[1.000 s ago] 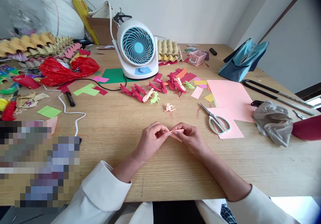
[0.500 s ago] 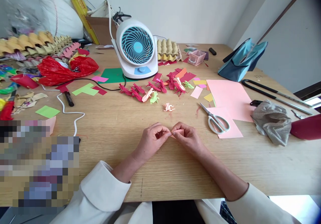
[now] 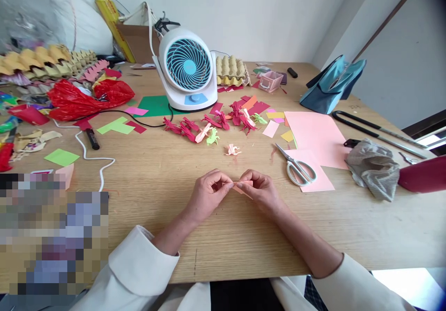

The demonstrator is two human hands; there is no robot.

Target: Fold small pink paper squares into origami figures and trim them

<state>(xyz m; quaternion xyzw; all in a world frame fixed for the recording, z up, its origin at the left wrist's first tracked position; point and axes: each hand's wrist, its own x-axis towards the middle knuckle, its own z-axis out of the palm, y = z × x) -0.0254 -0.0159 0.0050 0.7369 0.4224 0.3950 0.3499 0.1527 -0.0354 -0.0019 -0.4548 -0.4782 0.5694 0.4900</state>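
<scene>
A small folded piece of pink paper (image 3: 240, 188) is pinched between both hands, just above the wooden table. My left hand (image 3: 211, 192) grips its left end between thumb and forefinger. On the other end, my right hand (image 3: 260, 190) closes thumb and forefinger in the same way. Fingers hide much of the folds. Beyond the hands sits a pale pink folded paper figure (image 3: 232, 150). Several red folded figures (image 3: 186, 129), with pink and green ones among them, lie in a row farther back. White-handled scissors (image 3: 300, 171) rest on pink sheets (image 3: 318, 137) to the right.
A white fan (image 3: 190, 69) stands at the back. Egg trays (image 3: 49, 62) and a red plastic bag (image 3: 87, 100) fill the left side. A grey cloth (image 3: 374, 169), a dark red cylinder (image 3: 423, 174) and a blue bag (image 3: 331, 86) are on the right. A white cord (image 3: 101, 160) trails at left.
My hands have drawn slightly apart, so more of the pink paper shows between the fingertips. The whole view has shifted a little. Both hands keep hold of the paper.
</scene>
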